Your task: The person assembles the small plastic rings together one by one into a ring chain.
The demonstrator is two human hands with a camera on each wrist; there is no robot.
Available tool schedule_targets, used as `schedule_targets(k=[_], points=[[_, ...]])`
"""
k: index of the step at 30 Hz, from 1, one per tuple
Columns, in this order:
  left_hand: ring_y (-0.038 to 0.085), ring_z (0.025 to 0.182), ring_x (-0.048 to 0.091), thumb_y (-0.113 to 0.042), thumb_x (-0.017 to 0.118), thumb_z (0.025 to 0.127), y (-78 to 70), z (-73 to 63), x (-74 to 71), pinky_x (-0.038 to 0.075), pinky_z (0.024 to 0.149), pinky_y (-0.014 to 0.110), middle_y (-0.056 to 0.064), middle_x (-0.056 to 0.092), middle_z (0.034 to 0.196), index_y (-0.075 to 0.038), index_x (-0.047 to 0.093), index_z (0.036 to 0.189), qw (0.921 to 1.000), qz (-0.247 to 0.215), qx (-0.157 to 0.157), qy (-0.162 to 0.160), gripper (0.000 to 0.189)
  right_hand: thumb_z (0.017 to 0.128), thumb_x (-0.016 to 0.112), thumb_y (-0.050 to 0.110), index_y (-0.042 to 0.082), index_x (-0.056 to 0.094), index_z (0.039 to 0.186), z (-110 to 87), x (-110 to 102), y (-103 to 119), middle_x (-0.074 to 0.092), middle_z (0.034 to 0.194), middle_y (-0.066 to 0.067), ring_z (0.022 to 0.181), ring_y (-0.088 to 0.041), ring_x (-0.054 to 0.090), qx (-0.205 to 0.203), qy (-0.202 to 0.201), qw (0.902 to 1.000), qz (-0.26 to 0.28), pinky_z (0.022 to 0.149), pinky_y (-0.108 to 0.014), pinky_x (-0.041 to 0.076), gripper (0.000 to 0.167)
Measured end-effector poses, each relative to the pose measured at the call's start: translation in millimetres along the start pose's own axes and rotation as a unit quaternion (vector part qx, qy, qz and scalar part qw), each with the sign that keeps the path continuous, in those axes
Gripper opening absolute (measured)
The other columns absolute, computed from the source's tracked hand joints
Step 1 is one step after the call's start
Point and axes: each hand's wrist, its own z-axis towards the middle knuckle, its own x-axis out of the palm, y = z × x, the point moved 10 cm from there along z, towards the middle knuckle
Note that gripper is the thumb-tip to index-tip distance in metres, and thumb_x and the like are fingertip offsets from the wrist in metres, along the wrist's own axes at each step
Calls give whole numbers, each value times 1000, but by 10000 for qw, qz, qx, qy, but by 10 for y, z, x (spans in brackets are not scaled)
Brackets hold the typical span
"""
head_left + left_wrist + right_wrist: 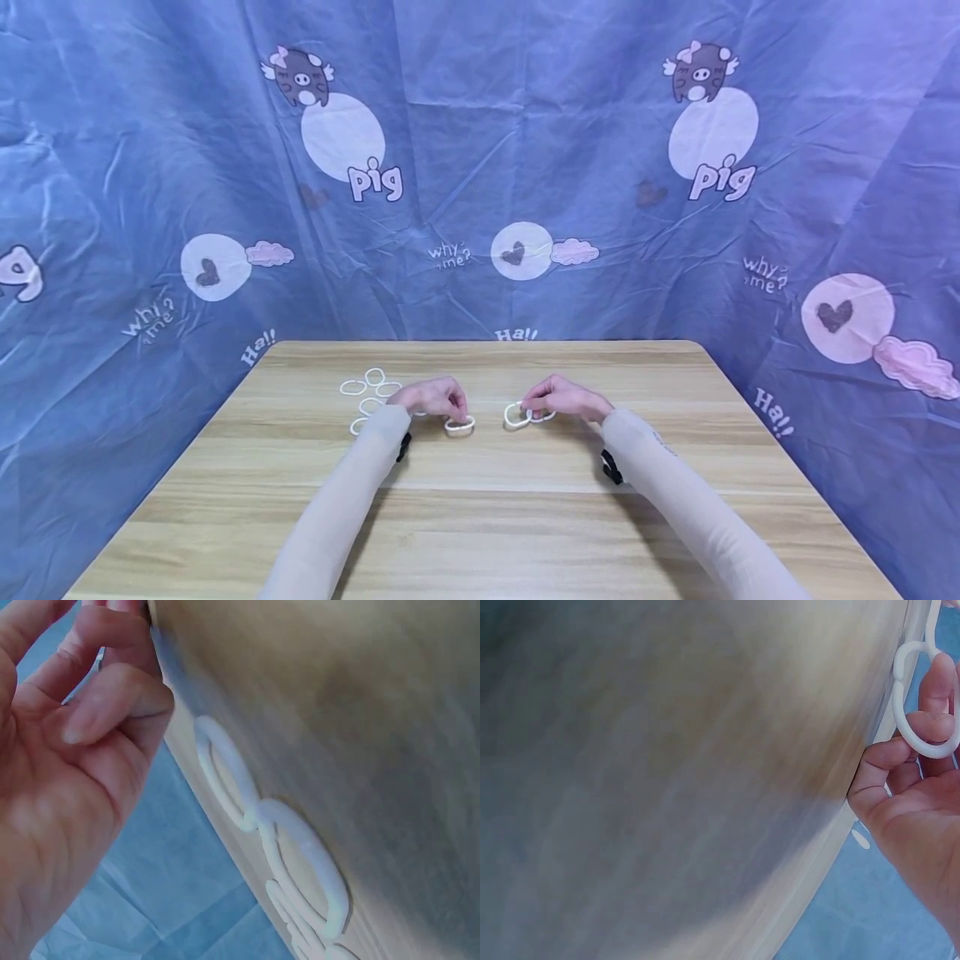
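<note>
My left hand [433,397] pinches a white oval ring [460,430] between thumb and fingertips, low over the table; in the left wrist view its fingertips run out of the top of the frame. To the right, my right hand [564,397] holds two white rings that look linked. One oval ring [506,416] hangs to the left of its fingertips, and the other ring [552,415] shows under the fingers. In the right wrist view a ring [898,697] lies across the curled fingers, with part of another ring [931,626] above it.
Several loose white rings lie on the wooden table [480,517] to the left, partly behind my left forearm, among them a ring [352,382] at the far left. Two rings touch end to end in the left wrist view, the nearer ring [311,855] larger. A blue printed cloth [465,167] hangs behind the table.
</note>
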Motion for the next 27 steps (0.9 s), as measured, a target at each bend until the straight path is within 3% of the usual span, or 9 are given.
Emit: schedule_targets(k=[11, 15, 22, 27], points=[[11, 62, 58, 1, 71, 84, -38, -7, -119, 51, 60, 26, 12, 72, 83, 4, 69, 97, 9935, -1055, 209, -386, 14, 92, 67, 18, 2, 73, 105, 8, 14, -12, 70, 79, -1, 70, -12, 59, -116, 73, 9999, 74, 68, -23, 48, 22], [11, 63, 58, -5, 74, 84, -98, 7, -149, 50, 60, 27, 13, 73, 88, 0, 73, 100, 9918, -1114, 348, -516, 17, 92, 67, 18, 2, 73, 106, 1, 8, -4, 71, 80, 1, 70, -11, 60, -100, 54, 9999, 62, 69, -23, 50, 22], [11, 55, 60, -5, 70, 88, -107, 51, -186, 52, 54, 24, 18, 72, 86, 2, 73, 99, 9855, -1433, 306, -860, 14, 93, 66, 18, 1, 71, 107, 10, -16, -13, 72, 81, -2, 70, -11, 61, -146, 37, 9998, 129, 68, -22, 51, 23], [15, 55, 62, -11, 70, 89, -107, 51, -197, 48, 51, 25, 14, 72, 82, -2, 74, 101, 9834, -1327, 338, -1194, 15, 92, 67, 18, 2, 73, 106, 8, 13, -21, 72, 82, -6, 69, -12, 60, -135, 51, 9998, 131, 65, -21, 50, 22]])
